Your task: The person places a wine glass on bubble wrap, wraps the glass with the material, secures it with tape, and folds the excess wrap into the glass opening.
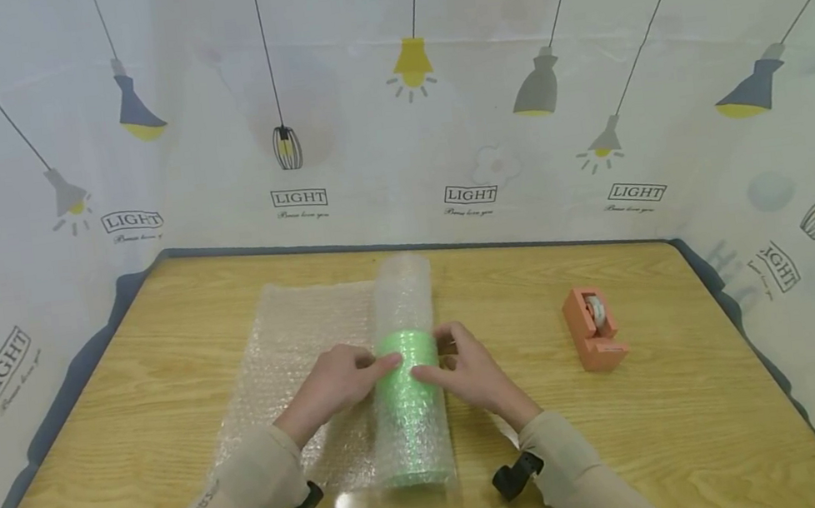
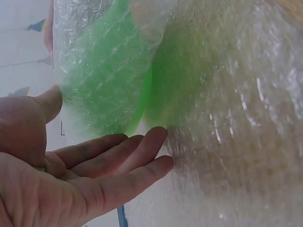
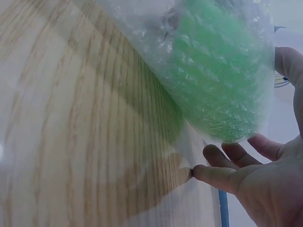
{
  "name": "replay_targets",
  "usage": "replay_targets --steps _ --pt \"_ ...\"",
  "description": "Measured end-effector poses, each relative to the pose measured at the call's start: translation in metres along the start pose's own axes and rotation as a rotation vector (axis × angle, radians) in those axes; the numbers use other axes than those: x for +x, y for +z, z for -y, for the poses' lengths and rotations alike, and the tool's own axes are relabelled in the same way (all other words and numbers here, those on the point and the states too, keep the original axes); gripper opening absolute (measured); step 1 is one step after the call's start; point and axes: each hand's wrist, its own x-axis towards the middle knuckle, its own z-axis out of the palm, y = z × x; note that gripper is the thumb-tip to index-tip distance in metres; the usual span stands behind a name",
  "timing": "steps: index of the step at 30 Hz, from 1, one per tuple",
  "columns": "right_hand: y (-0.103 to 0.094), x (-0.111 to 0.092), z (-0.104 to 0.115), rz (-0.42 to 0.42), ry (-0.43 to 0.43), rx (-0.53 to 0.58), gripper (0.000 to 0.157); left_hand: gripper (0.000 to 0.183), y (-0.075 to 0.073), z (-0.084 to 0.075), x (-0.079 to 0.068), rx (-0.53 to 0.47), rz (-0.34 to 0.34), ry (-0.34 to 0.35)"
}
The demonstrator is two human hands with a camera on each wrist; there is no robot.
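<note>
1. Head view: a person's two bare hands hold a green cylinder (image 1: 414, 446) that lies lengthwise on a wood-grain worktop (image 1: 696, 405), sheathed in clear bubble wrap (image 1: 287, 326).
2. Left of the cylinder, the wrap spreads flat as a broad sheet; past the far end, more of it extends as a pale tube.
3. Left grip (image 1: 342, 375) grasps the cylinder from its left flank, thumb laid across the top; the left wrist view shows the other fingers reaching along the wrapped side, near where roll and sheet meet.
4. Right grip (image 1: 469, 368) grasps the opposite flank, its thumb also on top (the two thumb tips sit close together), while the right wrist view shows bent fingers at the wrap and one fingertip close to the worktop.
5. Well to the right of the cylinder stands an orange tape dispenser (image 1: 579, 327), loaded with a reel of tape (image 1: 595, 310).
6. Beyond the cylinder, behind the worktop, a pale backdrop (image 1: 349, 76) carries printed hanging lamps and the word "LIGHT."
</note>
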Motion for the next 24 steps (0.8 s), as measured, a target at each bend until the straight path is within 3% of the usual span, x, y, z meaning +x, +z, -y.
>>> replay_targets --steps 8,15,24 --pt "0.003 -0.003 0.007 -0.013 0.0 -0.052 0.059 0.07 -0.003 0.003 -0.001 0.01 0.014 0.011" --pt "0.004 -0.003 0.01 -0.006 -0.003 -0.053 0.062 0.064 -0.005 0.011 -0.001 -0.086 0.057 -0.005" --pt "0.003 -0.005 0.012 0.001 0.019 -0.047 0.062 0.049 -0.01 0.015 0.0 -0.141 0.104 -0.002"
